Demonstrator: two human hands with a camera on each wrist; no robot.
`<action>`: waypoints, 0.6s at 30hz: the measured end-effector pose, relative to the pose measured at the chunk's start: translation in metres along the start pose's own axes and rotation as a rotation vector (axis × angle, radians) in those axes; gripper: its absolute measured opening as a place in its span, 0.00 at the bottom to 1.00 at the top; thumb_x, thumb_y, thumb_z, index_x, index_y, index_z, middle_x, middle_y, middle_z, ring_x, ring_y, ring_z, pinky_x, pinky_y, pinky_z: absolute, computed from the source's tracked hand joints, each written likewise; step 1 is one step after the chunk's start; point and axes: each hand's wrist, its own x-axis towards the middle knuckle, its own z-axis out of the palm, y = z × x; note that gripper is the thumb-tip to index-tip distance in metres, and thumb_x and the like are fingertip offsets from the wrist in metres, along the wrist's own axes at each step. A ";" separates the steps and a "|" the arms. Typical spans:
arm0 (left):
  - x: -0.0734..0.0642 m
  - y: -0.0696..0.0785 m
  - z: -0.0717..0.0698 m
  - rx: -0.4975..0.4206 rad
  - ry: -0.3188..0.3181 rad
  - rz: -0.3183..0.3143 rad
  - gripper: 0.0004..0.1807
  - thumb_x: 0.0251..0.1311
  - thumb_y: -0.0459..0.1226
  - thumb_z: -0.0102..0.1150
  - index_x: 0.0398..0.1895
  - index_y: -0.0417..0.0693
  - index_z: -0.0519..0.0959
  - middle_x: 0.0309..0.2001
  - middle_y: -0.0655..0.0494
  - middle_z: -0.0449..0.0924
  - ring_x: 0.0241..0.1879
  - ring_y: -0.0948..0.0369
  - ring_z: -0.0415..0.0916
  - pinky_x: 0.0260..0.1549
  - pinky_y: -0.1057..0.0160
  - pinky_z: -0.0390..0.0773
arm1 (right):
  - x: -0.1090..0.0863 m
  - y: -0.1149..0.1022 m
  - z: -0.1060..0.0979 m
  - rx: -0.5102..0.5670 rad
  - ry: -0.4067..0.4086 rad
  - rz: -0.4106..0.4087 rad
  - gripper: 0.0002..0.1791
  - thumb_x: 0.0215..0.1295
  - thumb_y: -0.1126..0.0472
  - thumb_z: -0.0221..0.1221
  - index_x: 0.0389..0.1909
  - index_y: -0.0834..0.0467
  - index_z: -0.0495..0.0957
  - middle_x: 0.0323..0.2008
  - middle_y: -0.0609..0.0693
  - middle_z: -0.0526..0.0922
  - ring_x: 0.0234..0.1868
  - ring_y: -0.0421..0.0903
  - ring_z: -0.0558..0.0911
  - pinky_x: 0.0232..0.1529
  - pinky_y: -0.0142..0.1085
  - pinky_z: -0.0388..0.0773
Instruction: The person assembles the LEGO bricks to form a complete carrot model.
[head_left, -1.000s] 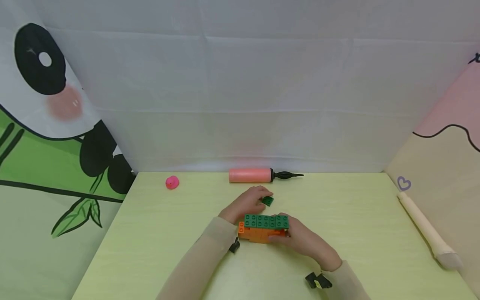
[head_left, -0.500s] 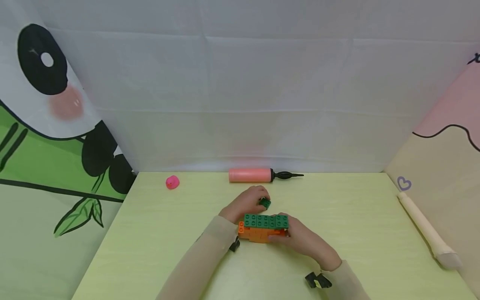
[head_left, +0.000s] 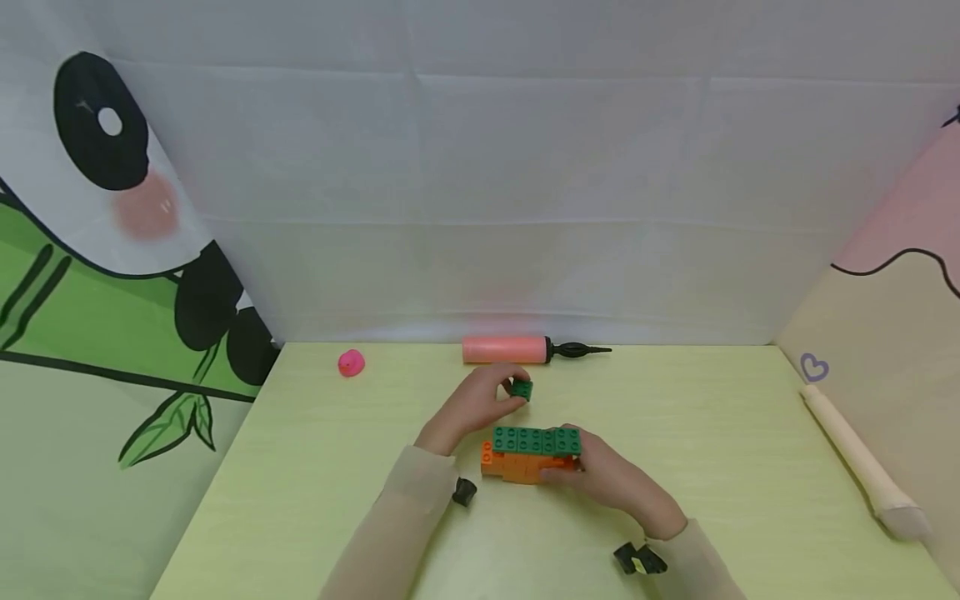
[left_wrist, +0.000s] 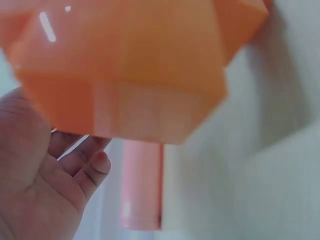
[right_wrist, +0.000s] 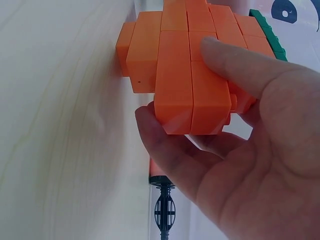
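Observation:
My right hand [head_left: 611,473] grips the right end of a building-block model [head_left: 521,468], its thumb on the near side in the right wrist view. Orange blocks [right_wrist: 175,75] form the body, and a row of green studded bricks [head_left: 536,441] lies along the top. Beyond the model, my left hand [head_left: 480,398] pinches a small green brick [head_left: 522,389] between thumb and fingers, a little above the table. In the left wrist view the orange body [left_wrist: 125,50] fills the top and hides part of that hand [left_wrist: 45,170]; the small brick is out of sight there.
A pink hand pump [head_left: 506,350] with a black nozzle lies along the table's back edge. Left of it sits a small pink object [head_left: 351,362]. A pale, club-shaped roll [head_left: 862,462] lies by the right edge. White cloth [head_left: 562,208] rises behind the table [head_left: 262,500].
The left hand has taken hold of the small green brick and lifted it slightly up and to the left. The right hand keeps its grip on the model, and the head view has shifted a little.

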 end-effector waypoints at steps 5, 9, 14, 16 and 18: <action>-0.010 0.006 -0.008 -0.053 0.063 0.031 0.17 0.69 0.38 0.67 0.59 0.48 0.82 0.50 0.60 0.83 0.47 0.51 0.79 0.44 0.56 0.79 | 0.003 0.004 -0.003 -0.003 -0.003 0.002 0.23 0.70 0.51 0.68 0.59 0.57 0.77 0.49 0.42 0.82 0.49 0.43 0.81 0.56 0.44 0.79; -0.019 0.012 -0.015 -0.061 0.103 0.038 0.17 0.69 0.38 0.67 0.59 0.50 0.82 0.49 0.62 0.82 0.46 0.51 0.79 0.37 0.60 0.77 | 0.004 0.005 -0.007 -0.009 -0.006 0.001 0.23 0.70 0.51 0.68 0.59 0.57 0.76 0.50 0.43 0.82 0.50 0.43 0.81 0.57 0.45 0.79; -0.031 0.022 -0.026 -0.049 0.122 0.057 0.15 0.67 0.38 0.69 0.56 0.53 0.83 0.47 0.67 0.81 0.45 0.56 0.77 0.36 0.62 0.76 | 0.006 0.007 -0.012 -0.012 -0.013 0.002 0.23 0.71 0.52 0.68 0.60 0.58 0.76 0.51 0.44 0.82 0.51 0.44 0.81 0.58 0.48 0.78; -0.036 0.027 -0.030 -0.049 0.118 0.063 0.15 0.66 0.37 0.70 0.55 0.53 0.83 0.46 0.69 0.80 0.44 0.59 0.77 0.36 0.62 0.75 | 0.007 0.009 -0.014 -0.015 -0.013 0.002 0.23 0.71 0.52 0.68 0.61 0.58 0.76 0.51 0.44 0.82 0.52 0.44 0.81 0.59 0.49 0.78; -0.039 0.031 -0.034 -0.055 0.110 0.067 0.15 0.65 0.37 0.71 0.53 0.53 0.83 0.45 0.69 0.79 0.44 0.61 0.76 0.37 0.61 0.76 | 0.008 0.011 -0.016 -0.017 -0.013 0.001 0.24 0.71 0.52 0.68 0.61 0.58 0.76 0.52 0.44 0.82 0.52 0.44 0.80 0.59 0.49 0.78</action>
